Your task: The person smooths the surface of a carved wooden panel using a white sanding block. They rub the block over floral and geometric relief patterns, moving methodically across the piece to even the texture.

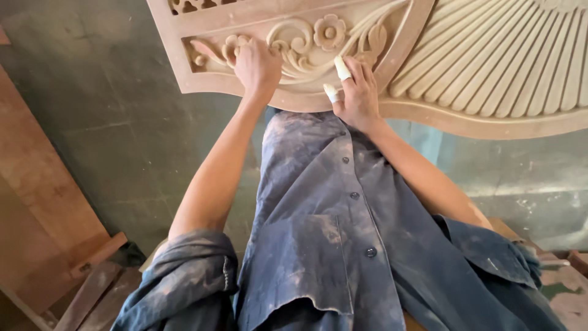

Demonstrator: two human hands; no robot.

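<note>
Across the far side of the view lies a pale carved wooden panel (465,67) — scrolls and a flower at its left, fanned ribs at its right. Pressed on the scrollwork, the left hand (257,64) is curled closed; whether it grips anything, I cannot tell. Just right of it, the right hand (357,92) rests open-fingered on the panel's near edge — two fingertips (342,68) wrapped in white tape. Nearer hangs a dusty blue shirt (331,227); wooden boards (43,190) lean at left.

Bare floor (122,135) lies open left of the carved panel (490,73); planks (43,202) seemingly crowd the corner.
</note>
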